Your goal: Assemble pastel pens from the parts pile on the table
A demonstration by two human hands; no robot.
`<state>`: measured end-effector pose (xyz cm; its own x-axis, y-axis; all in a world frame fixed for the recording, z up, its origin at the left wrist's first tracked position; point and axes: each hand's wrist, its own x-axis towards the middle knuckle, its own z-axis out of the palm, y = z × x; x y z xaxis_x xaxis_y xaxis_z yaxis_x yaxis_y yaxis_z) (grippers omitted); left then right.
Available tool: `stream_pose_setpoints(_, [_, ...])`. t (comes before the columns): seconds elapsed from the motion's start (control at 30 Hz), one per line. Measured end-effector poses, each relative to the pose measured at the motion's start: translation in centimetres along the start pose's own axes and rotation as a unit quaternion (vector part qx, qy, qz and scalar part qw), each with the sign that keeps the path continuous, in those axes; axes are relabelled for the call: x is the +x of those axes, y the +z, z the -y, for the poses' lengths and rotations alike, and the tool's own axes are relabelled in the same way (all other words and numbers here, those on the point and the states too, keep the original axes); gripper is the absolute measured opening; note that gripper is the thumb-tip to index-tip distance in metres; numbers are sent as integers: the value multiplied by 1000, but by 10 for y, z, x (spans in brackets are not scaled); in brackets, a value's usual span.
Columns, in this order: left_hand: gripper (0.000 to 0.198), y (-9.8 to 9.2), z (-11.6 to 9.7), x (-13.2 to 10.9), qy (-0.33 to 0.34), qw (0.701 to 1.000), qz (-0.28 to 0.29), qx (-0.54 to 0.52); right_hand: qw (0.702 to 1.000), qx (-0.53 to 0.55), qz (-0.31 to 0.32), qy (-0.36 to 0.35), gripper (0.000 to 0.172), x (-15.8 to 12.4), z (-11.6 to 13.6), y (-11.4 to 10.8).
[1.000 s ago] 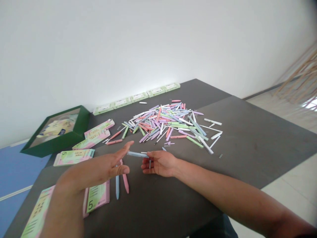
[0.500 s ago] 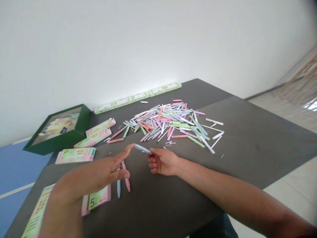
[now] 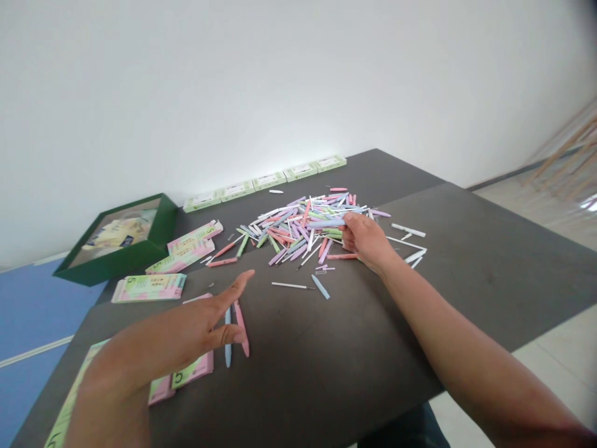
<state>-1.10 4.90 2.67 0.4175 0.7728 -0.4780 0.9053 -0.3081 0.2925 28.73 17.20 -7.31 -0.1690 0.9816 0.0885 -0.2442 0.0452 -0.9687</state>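
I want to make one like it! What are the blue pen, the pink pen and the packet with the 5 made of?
The pale blue pen and pink pen look like smooth plastic: even colour, soft sheen, no grain. The 5 packet looks like thin card, with flat printing and folded edges, though it might be coated.

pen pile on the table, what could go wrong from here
The right hand is at the edge of the loose pen pile, so it could shift or scatter pieces. The left hand sits close beside the blue pen and the pink pen, so a careless move might knock them out of place.
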Motion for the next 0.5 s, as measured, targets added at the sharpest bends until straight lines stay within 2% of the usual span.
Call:
stream_pose_setpoints(0.07, [82, -1, -4, 8, -8, 1000, 15, -6, 996, -78, 45, -13, 34, -4, -2, 2])
stream_pose_setpoints(0.13, [86, -1, -9, 19, 6, 1000, -2, -1, 992, -89, 92, -2, 33, -9, -5, 11])
stream_pose_setpoints(0.23, [90, -1, -15, 34, 41, 999, -11, 12, 987, 23, 141, 76, 27, -15, -13, 23])
stream_pose_setpoints(0.33, [89, 2, -15, 39, 47, 999, 10, -1, 954, 144, 198, 175, 13, -15, -23, 24])
stream_pose_setpoints(0.5, [90, -2, -16, 36, 54, 999, -2, -2, 903, 266, 249, 229, 15, -19, -38, 28])
